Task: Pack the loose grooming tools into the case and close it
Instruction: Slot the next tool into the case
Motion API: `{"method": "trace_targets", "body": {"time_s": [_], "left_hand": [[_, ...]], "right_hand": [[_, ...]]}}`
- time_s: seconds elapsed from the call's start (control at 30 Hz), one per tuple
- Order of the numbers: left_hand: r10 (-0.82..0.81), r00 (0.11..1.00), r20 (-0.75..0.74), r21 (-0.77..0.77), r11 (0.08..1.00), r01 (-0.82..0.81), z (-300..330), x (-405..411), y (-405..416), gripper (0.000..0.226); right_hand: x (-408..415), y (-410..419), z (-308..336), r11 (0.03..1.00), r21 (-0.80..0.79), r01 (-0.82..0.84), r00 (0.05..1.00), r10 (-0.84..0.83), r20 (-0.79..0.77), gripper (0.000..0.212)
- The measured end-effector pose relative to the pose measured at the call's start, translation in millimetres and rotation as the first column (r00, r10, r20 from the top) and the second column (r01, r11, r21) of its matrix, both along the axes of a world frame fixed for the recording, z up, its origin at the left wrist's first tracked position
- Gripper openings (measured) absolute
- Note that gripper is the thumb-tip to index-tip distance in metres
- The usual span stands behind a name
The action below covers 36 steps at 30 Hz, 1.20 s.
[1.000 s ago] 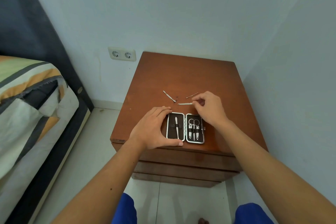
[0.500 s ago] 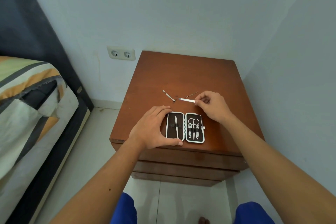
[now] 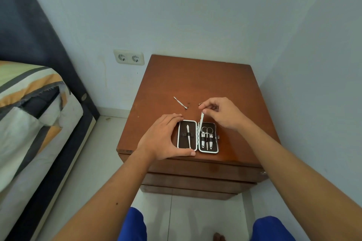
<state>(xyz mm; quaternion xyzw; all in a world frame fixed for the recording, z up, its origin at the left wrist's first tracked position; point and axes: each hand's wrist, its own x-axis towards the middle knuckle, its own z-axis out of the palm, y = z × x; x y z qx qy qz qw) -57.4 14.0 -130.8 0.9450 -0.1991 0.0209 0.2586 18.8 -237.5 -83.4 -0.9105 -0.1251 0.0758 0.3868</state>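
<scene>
Wooden nightstand, open case, right hand pinching file, tool behind hidden

Bare forearms, no sleeves, blue shorts, bare toes
</scene>
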Motion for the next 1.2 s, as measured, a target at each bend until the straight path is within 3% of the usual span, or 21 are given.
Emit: {"method": "trace_targets", "body": {"time_s": [0.53,0.83,0.97,1.2], "left_hand": [[-0.005,0.999,0.043,0.000,1.000,0.005,-3,0,-1,0.105],[-0.020,0.998,0.065,0.011,1.000,0.019,-6,2,1,0.096],[-0.023,0.997,0.072,0.009,1.000,0.023,-6,2,1,0.098],[-0.028,0.999,0.040,0.004,1.000,0.027,-4,1,1,0.108]], "right_hand": [[-8,17,-13,1.000,0.021,0.005,1.000,-0.006,0.011,0.012],[-20,21,-17,0.992,-0.102,-0.080,0.994,0.087,0.070,0.014],[-32,20,-19,0.993,-0.089,-0.071,0.989,0.082,0.121,0.025],[-52,15,-28,0.963,-0.246,-0.112,0.967,0.163,0.198,0.059]]}}
